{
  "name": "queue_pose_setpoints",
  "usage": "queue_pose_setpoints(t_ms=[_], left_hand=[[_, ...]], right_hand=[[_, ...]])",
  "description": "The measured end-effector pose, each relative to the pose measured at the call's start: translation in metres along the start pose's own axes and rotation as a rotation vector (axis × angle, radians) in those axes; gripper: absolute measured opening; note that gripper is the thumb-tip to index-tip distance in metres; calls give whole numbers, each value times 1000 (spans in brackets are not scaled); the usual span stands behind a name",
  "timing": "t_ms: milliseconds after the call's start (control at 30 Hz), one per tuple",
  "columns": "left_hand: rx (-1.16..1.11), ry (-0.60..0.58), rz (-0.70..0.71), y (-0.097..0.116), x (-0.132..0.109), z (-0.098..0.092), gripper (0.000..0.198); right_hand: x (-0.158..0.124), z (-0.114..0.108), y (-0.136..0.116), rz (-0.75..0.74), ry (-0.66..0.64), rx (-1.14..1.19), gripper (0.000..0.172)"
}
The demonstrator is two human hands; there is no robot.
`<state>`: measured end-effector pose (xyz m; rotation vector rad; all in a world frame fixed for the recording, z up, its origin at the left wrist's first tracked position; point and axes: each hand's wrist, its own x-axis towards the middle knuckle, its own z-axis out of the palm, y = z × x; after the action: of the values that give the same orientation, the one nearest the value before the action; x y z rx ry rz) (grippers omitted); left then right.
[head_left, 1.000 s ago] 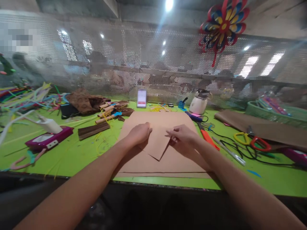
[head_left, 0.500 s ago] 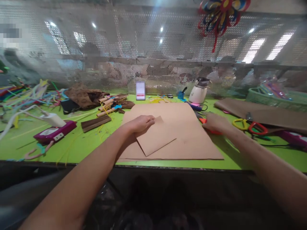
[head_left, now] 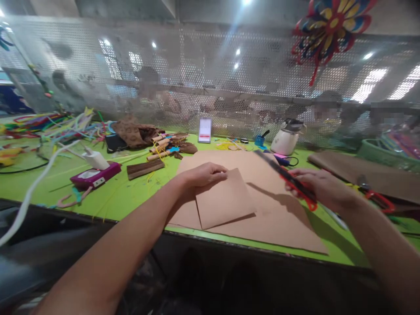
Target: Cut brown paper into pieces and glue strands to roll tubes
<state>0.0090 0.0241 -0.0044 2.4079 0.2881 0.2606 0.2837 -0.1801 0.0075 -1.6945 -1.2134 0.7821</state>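
A large sheet of tan paper point(head_left: 282, 218) lies on the green table point(head_left: 108, 199), with one flap folded over into a smaller panel point(head_left: 226, 201). My left hand point(head_left: 205, 174) rests on the top edge of that folded panel, fingers curled and pressing it down. My right hand point(head_left: 323, 189) is closed around red-handled scissors point(head_left: 288, 179), held just above the sheet's right side with the dark blades pointing up and to the left.
A pink box with a white charger point(head_left: 95, 173) sits at left among coloured strips point(head_left: 49, 131). Brown paper rolls point(head_left: 160, 146), a phone point(head_left: 204, 130), a white pot point(head_left: 287, 140) and a brown board point(head_left: 361, 175) line the back. A perforated screen point(head_left: 197, 83) closes the far side.
My right hand left the paper, reached right to the scissors on the table and lifted them back over the sheet. My left hand stayed on the folded flap, which now lies flatter.
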Motion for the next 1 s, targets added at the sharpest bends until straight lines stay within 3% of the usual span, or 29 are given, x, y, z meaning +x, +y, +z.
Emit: queue_pose_setpoints(t_ms=[67, 133, 267, 533, 833, 1000], left_hand=[[-43, 6, 0, 0, 0, 0, 40], [-45, 19, -27, 1, 0, 0, 41], [44, 47, -77, 1, 1, 1, 43], [-4, 18, -35, -4, 6, 8, 19], [-81, -49, -48, -5, 6, 7, 22], [66, 31, -63, -6, 5, -1, 21]], right_hand=[[13, 19, -7, 36, -141, 14, 18], [26, 30, -10, 40, -194, 23, 19], [36, 30, -1, 18, -156, -23, 27], [30, 17, 10, 17, -102, -159, 25], [27, 19, 5, -8, -344, -198, 26], [22, 22, 2, -46, -519, -285, 28]])
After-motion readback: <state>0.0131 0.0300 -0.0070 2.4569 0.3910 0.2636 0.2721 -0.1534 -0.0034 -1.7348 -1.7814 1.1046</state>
